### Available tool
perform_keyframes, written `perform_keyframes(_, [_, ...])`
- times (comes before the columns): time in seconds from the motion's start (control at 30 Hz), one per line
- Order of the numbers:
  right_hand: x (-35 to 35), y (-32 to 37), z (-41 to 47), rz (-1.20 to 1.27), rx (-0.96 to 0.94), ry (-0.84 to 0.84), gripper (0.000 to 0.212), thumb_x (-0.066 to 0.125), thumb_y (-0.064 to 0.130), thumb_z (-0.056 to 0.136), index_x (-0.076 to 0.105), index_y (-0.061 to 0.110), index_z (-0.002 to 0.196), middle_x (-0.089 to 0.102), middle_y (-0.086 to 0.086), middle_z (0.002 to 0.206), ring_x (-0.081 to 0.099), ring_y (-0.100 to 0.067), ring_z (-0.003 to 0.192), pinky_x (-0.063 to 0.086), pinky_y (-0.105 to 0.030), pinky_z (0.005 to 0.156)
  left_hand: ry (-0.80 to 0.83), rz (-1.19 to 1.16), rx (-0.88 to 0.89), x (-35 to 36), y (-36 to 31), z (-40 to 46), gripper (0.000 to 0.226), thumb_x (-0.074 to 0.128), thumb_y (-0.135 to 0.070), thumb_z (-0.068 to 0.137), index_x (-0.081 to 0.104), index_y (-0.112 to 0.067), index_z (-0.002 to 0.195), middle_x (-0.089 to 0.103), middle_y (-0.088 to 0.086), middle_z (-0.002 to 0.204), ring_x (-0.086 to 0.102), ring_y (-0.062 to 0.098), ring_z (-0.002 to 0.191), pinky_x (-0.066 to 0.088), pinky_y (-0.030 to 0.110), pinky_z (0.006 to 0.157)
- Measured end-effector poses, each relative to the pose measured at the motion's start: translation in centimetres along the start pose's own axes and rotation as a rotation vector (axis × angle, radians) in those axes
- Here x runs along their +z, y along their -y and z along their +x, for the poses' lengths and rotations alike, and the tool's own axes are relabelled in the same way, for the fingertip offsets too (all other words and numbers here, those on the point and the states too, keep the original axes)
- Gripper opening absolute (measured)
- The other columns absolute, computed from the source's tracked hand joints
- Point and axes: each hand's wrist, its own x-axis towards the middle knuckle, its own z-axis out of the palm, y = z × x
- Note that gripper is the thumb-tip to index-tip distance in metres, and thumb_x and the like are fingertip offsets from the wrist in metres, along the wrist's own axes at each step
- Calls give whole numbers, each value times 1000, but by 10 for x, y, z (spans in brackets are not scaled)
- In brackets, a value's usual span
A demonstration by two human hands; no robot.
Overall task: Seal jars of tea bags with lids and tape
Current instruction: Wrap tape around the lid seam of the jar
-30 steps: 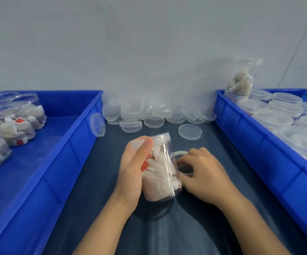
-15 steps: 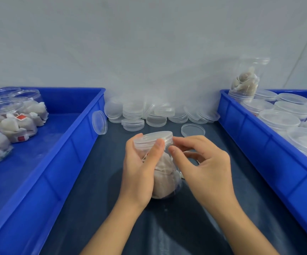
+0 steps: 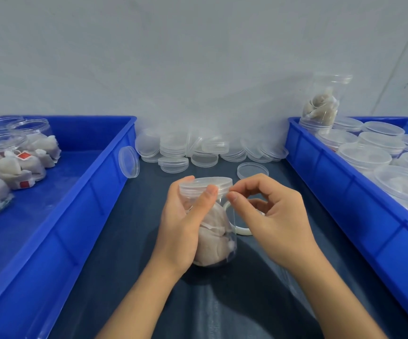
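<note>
Clear jar [image 3: 214, 231] (lid on) in left hand's [image 3: 183, 231] grip; right hand [image 3: 269, 216] pinches tape.

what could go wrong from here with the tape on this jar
1. The clear tape strip pinched by the right hand is barely visible, so it may crease or miss the lid seam.
2. The left hand holds the jar tilted; a loose grip could let it slip.

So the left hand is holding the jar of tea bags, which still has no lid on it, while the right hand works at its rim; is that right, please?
Not quite: the jar already has its lid on, as the head view shows. The left hand does hold it, and the right hand works at its rim.
</note>
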Motion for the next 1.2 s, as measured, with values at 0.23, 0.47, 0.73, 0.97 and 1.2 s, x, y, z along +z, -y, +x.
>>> perform_keyframes(0.23, [-6, 1, 0, 69, 42, 97, 20, 66, 6, 100, 68, 22, 90, 69, 6, 89, 66, -16, 81, 54, -31, 73, 46, 7, -30, -2, 0, 1, 80, 73, -73, 67, 59, -30, 133, 76, -4, 119, 71, 13, 115, 54, 39, 105])
perform_keyframes(0.47, [-7, 1, 0, 64, 20, 69, 13, 66, 7, 100, 68, 19, 96, 69, 4, 93, 67, -20, 88, 60, -43, 80, 43, -17, -51, -3, 0, 1, 80, 73, -72, 67, 63, -25, 130, 76, -9, 104, 72, 13, 105, 55, 39, 102])
perform_keyframes(0.73, [-7, 2, 0, -96, -122, 61, 17, 79, 6, 90, 70, 19, 97, 70, 11, 92, 70, -17, 92, 55, -18, 75, 44, -5, -48, -2, 0, 1, 80, 73, -72, 66, 61, -27, 132, 78, -10, 105, 74, 12, 107, 55, 37, 100])
perform_keyframes(0.97, [-8, 6, 0, -66, -70, 80, 12, 72, 13, 89, 68, 23, 87, 69, 10, 84, 68, -16, 86, 54, -21, 77, 86, 18, -48, -3, -1, -1, 80, 73, -73, 67, 60, -30, 133, 77, -5, 118, 73, 13, 114, 54, 40, 105])
perform_keyframes(1.2, [-8, 8, 0, 63, 74, 111, 9, 61, 10, 88, 64, 15, 81, 63, 9, 76, 58, -9, 71, 46, -17, 70, 98, 6, -38, -1, -4, -2, 82, 73, -71, 67, 59, -27, 135, 77, -6, 116, 73, 12, 112, 54, 32, 98])
